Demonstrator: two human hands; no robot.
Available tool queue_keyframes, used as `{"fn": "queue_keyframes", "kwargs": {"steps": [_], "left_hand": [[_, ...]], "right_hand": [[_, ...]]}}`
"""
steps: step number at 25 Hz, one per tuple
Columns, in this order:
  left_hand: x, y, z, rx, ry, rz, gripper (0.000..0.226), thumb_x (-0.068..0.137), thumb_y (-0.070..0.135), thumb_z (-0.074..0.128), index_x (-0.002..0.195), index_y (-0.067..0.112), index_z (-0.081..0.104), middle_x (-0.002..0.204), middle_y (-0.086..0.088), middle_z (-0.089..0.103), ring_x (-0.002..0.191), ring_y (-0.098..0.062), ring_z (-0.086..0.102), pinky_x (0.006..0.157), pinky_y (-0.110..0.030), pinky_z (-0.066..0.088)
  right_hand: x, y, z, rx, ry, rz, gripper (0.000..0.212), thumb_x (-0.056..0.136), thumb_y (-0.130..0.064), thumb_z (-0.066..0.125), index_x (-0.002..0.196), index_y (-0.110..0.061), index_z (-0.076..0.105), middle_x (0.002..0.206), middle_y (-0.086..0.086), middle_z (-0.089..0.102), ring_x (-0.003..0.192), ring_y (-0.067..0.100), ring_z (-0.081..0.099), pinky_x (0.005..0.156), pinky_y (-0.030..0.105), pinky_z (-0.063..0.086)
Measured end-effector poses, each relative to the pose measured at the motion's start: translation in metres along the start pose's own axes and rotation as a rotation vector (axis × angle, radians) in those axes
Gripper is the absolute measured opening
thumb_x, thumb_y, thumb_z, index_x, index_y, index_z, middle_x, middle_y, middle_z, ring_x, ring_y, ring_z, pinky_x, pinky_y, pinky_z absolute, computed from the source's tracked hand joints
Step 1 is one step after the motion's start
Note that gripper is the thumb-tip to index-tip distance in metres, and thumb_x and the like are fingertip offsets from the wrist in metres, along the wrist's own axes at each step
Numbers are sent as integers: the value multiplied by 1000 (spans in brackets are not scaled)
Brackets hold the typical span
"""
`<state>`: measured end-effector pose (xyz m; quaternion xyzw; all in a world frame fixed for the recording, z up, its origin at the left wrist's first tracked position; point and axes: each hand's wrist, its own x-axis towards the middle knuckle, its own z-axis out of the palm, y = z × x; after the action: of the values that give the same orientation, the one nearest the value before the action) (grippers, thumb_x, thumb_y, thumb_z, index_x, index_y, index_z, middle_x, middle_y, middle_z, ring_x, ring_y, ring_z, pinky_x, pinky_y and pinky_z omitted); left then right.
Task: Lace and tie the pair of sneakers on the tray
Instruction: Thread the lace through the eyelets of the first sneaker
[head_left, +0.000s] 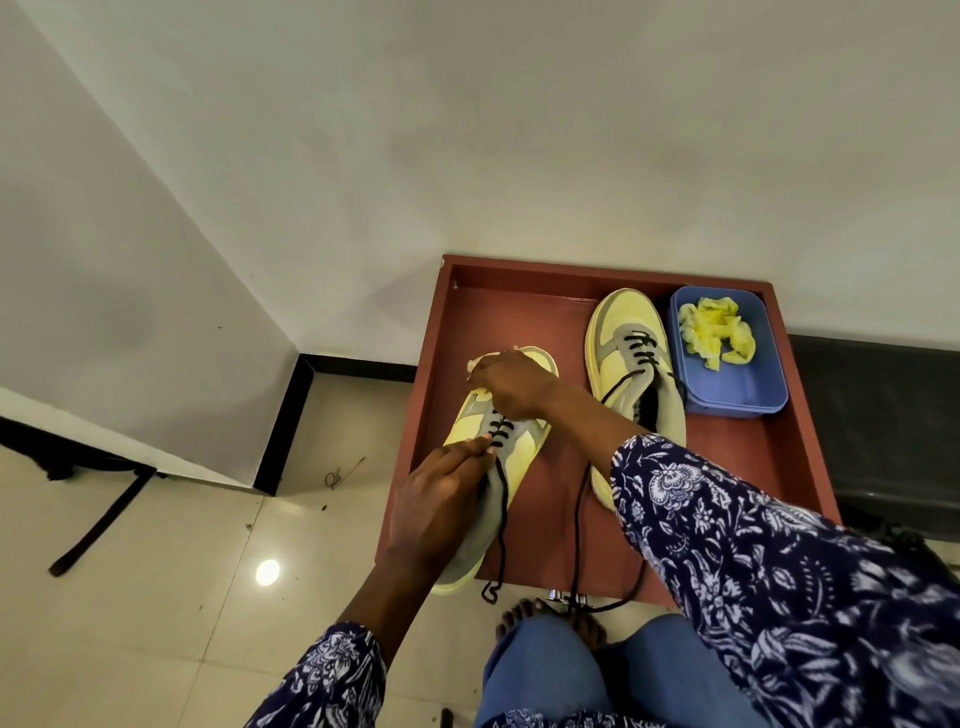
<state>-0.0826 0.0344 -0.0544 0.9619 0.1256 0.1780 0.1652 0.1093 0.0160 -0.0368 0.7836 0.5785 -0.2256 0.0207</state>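
Note:
Two yellow and grey sneakers lie on a reddish-brown tray (769, 462). The left sneaker (524, 441) is at the tray's left edge, its heel over the front rim. My left hand (441, 499) pinches its black lace (501, 525) beside the eyelets; the lace's loose end hangs past the tray's front edge. My right hand (511, 384) grips the toe end of this sneaker, fingers curled over it. The right sneaker (623, 338) lies further back, partly laced, its lace ends (576, 525) trailing over the tray toward my knees.
A blue plastic box (748, 384) holding crumpled yellow material sits at the tray's back right, against the right sneaker. White walls stand behind and to the left. A tiled floor lies to the left, with a dark strap on it. My knees and a bare foot are below the tray.

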Motion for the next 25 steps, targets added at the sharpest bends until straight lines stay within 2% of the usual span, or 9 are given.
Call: {"fn": "queue_keyframes", "kwargs": {"steps": [3,7,9,14,19,23,25], "left_hand": [[0,0,1,1,-4,1,31,84,25,49,101,13,72,109,-2,70,93,-17,68,70,-22,56],[0,-1,2,-10,3,-19,30,83,25,50,101,14,72,109,-1,70,94,-16,68,73,-20,54],[-1,1,2,-17,11,-35,29,83,25,50,100,15,72,108,0,71,93,-14,68,73,-19,54],[0,-2,2,0,0,-14,30,84,25,49,102,14,72,110,-1,70,93,-15,68,71,-20,54],[0,-2,2,4,19,6,30,83,22,50,100,11,72,107,-4,71,90,-18,69,70,-21,55],[0,0,2,9,22,-1,29,83,21,50,99,12,72,106,-3,71,90,-17,69,70,-21,55],[0,0,1,2,28,-5,29,83,22,50,99,12,73,106,-3,71,91,-17,69,71,-21,55]], "right_hand": [[-3,16,-9,-66,-1,-6,48,87,0,44,132,-16,50,140,9,46,131,29,39,113,50,19],[-5,30,-8,-18,74,115,47,88,-5,45,134,-12,46,142,13,42,129,33,39,109,41,32],[-5,26,-6,-25,68,127,47,87,-5,46,134,-11,46,142,12,43,130,33,39,109,41,33],[-4,9,1,-18,19,-41,48,83,0,48,129,-12,53,139,6,50,130,26,43,111,50,28],[-11,2,10,112,45,-173,43,79,7,51,118,-6,62,127,10,60,119,28,53,99,40,41],[-17,16,6,44,55,-248,41,80,6,53,119,-5,62,128,13,60,121,28,52,104,40,38],[-17,21,1,-31,81,-199,40,86,1,52,124,-8,58,134,10,54,129,25,45,112,42,26]]}}
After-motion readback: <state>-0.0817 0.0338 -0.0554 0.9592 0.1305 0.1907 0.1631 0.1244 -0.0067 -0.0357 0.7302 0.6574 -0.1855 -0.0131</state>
